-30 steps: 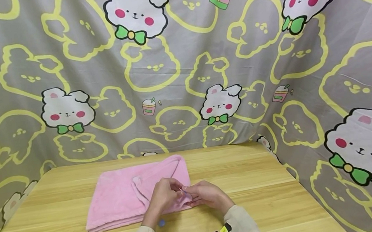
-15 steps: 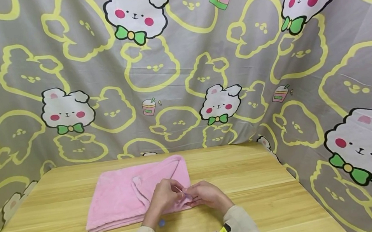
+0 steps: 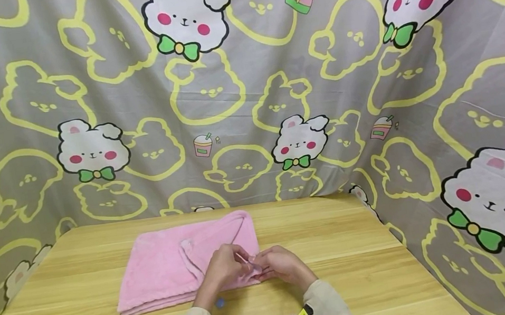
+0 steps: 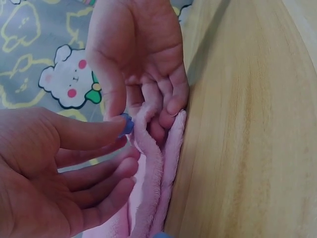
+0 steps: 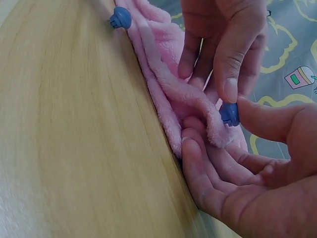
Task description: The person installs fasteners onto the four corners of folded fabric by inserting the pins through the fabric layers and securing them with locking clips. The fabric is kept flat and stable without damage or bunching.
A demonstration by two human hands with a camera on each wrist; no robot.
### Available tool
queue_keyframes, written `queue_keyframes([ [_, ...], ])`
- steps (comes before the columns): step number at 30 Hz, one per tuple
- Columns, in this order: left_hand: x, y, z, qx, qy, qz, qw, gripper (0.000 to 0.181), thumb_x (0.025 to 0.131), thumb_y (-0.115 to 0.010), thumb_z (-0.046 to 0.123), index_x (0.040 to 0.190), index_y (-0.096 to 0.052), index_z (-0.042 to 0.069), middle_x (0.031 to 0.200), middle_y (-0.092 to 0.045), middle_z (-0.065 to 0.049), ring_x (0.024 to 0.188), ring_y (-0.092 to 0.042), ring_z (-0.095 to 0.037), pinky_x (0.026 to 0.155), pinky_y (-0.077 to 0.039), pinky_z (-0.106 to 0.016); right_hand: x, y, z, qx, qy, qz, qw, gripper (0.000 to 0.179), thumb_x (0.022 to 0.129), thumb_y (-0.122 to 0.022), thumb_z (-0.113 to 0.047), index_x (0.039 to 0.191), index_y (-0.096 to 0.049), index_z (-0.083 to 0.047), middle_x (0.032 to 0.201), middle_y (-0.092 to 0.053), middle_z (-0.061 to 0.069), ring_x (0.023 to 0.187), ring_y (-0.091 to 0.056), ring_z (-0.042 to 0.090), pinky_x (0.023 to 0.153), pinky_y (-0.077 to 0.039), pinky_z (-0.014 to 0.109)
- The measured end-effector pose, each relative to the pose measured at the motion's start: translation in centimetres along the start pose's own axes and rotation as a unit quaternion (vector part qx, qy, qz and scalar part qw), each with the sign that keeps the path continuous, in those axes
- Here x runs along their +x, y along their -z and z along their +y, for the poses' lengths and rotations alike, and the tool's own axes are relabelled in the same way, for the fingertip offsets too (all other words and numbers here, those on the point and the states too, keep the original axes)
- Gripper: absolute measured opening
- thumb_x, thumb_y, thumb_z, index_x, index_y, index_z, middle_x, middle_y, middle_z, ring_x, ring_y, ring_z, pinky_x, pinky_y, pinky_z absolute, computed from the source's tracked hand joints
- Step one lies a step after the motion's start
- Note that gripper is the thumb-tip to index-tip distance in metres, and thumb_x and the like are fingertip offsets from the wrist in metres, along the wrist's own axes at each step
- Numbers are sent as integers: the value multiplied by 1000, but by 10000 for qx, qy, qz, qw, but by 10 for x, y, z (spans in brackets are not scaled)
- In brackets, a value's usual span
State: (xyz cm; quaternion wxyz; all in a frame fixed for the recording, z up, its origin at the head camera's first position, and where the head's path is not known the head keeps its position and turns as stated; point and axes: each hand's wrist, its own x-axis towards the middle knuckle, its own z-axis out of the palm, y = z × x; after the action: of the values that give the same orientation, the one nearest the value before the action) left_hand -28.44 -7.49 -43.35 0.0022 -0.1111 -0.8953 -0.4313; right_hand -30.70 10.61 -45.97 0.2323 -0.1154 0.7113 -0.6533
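Over 1 second, the left grip (image 3: 224, 266) has dipped slightly.

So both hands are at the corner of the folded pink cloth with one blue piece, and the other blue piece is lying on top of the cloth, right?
No: the other blue piece lies on the wooden table beside the pink cloth, as the head view shows. The left hand and right hand are indeed at its corner with one blue piece.
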Motion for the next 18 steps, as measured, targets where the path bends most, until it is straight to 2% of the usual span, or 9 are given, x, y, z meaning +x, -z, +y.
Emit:
queue_keyframes([
  [7,-2,-1,3,250,47,-424,9988,38,67,-88,4,98,-68,1,79,-65,-6,70,-57,-17,65,-48,-32,3,-1,2,4,-14,-2,10000,35,99,-59,-16,109,-66,17,76,-69,1,73,-69,13,75,-60,31],
  [10,-3,-2,2,385,-12,-475,9981,41,66,-89,4,99,-66,0,78,-62,-5,70,-55,-17,65,-47,-32,3,-1,2,-7,-4,-10,10000,37,100,-59,-18,109,-66,17,78,-70,1,73,-70,13,75,-60,31],
  [18,-3,-4,0,593,-120,-100,9981,8,72,-79,2,75,-71,3,72,-70,-4,67,-58,-16,64,-50,-32,1,-1,1,-152,-67,45,9999,38,102,-58,-24,105,-70,12,81,-74,5,72,-70,12,72,-59,27],
])
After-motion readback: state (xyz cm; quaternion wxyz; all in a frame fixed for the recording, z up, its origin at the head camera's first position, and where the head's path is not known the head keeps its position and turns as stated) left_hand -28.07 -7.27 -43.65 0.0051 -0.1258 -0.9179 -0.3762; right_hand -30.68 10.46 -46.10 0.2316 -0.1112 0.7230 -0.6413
